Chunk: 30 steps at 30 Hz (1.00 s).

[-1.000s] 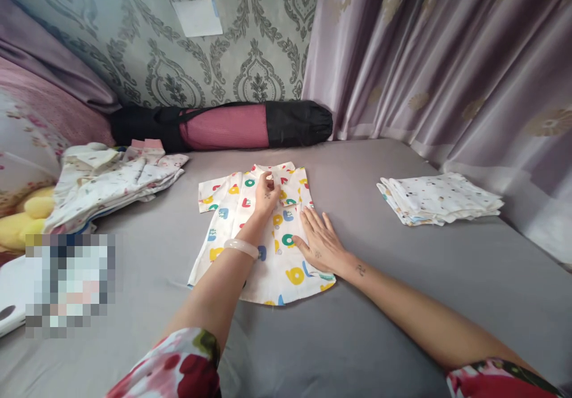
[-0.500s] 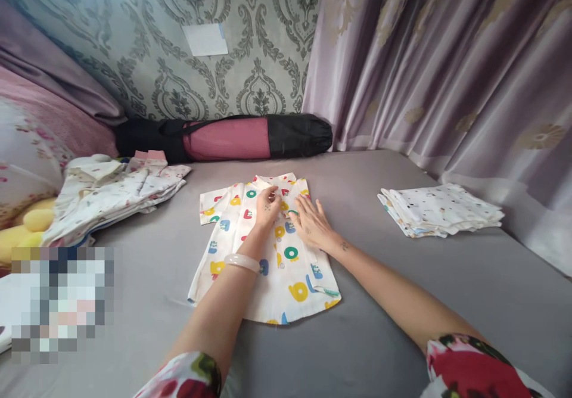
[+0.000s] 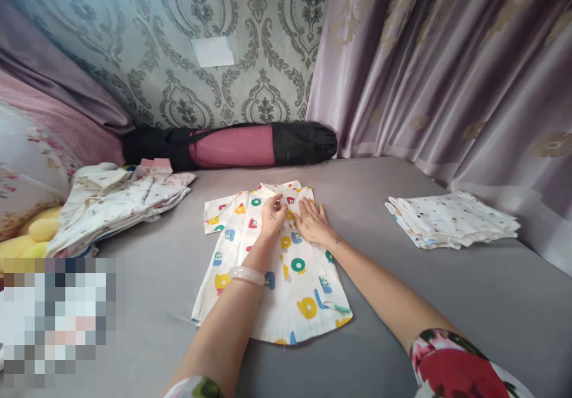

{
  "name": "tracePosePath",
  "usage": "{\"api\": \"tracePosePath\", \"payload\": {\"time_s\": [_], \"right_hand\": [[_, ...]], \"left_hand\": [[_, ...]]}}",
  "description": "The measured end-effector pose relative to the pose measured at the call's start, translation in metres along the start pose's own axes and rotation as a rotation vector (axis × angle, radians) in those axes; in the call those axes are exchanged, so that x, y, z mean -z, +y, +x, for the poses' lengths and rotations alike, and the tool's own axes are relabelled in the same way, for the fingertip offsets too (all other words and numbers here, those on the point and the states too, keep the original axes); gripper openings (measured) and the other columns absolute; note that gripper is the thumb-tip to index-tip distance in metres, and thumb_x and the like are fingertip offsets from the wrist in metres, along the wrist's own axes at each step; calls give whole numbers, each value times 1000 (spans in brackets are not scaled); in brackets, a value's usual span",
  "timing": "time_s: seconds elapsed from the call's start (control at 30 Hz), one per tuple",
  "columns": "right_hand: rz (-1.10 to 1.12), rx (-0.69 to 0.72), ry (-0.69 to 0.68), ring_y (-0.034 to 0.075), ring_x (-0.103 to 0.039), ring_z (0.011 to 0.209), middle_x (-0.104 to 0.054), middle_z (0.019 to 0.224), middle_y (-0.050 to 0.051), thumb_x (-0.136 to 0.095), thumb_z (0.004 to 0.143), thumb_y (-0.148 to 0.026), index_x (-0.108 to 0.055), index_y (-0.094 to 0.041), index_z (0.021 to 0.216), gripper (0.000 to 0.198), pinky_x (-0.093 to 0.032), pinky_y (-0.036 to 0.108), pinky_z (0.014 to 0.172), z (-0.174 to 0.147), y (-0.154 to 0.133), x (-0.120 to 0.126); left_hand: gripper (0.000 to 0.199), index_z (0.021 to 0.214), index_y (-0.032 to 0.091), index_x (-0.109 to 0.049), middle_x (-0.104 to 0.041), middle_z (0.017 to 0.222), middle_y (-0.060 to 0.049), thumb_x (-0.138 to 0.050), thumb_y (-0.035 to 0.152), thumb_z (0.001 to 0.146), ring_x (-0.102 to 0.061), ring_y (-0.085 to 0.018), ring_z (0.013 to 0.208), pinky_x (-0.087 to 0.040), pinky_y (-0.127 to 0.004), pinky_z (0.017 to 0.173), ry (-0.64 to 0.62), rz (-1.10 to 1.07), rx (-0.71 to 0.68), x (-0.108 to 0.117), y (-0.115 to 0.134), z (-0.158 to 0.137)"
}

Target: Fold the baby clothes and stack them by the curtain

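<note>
A small white short-sleeved shirt (image 3: 263,302) with colourful letter prints lies spread on the grey sheet, collar away from me. Its left sleeve sticks out; on the right side no sleeve shows, and that edge looks folded in. My left hand (image 3: 273,216), below a pale bangle, rests on the upper middle of the shirt near the collar. Its fingers are curled, and whether they pinch cloth is hidden. Flat on the shirt's upper right lies my right hand (image 3: 313,222), palm down, fingers stretched out and holding nothing.
Folded white printed clothes (image 3: 456,219) are stacked at the right. Another pile of clothes (image 3: 120,201) sits at the left beside a yellow plush thing (image 3: 42,228) and a blurred patch. A black and pink rolled bag (image 3: 232,146) lies along the patterned wall; curtains hang right.
The whole view has shifted slightly, with everything a little lower and farther right. Both hands stay at the same parts of the shirt, the right one still flat.
</note>
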State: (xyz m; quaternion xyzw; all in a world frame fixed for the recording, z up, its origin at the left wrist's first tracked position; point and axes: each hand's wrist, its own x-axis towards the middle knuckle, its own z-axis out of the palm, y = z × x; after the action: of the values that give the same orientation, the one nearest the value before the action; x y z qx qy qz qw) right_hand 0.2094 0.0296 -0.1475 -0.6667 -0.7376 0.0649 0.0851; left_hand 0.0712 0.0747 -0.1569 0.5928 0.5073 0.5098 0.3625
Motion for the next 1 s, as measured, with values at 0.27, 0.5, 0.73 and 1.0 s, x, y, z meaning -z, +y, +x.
{"api": "tracePosePath", "payload": {"time_s": [0.27, 0.5, 0.73, 1.0], "right_hand": [[18, -24, 60, 26, -34, 138, -38, 151, 15, -23, 99, -38, -44, -13, 139, 52, -18, 55, 113, 16, 8, 10], [-43, -48, 37, 27, -19, 145, -25, 157, 15, -22, 96, -29, -31, -7, 148, 57, -12, 57, 115, 36, 24, 11], [-19, -86, 20, 25, -20, 145, -25, 157, 12, -21, 96, -31, -30, -10, 149, 58, -14, 55, 116, 40, 29, 4], [168, -161, 119, 19, -30, 142, -34, 154, 10, -15, 97, -29, -31, -12, 149, 57, -19, 43, 117, 44, 39, 3]], "left_hand": [[36, 112, 13, -65, -66, 115, -12, -60, 17, 77, -62, -20, 97, -50, -33, 88, 2, -19, 42, -2, -2, 2], [37, 114, 15, -65, -66, 116, -12, -61, 21, 78, -62, -21, 98, -51, -32, 86, -24, -53, 53, 0, 0, -1], [38, 116, 15, -65, -66, 114, -13, -62, 24, 78, -63, -21, 93, -52, -33, 81, -40, -60, 56, 0, 2, -1], [36, 112, 16, -67, -67, 108, -9, -62, 28, 79, -63, -15, 75, -52, -30, 73, -126, -92, 6, -1, 7, -6]]}}
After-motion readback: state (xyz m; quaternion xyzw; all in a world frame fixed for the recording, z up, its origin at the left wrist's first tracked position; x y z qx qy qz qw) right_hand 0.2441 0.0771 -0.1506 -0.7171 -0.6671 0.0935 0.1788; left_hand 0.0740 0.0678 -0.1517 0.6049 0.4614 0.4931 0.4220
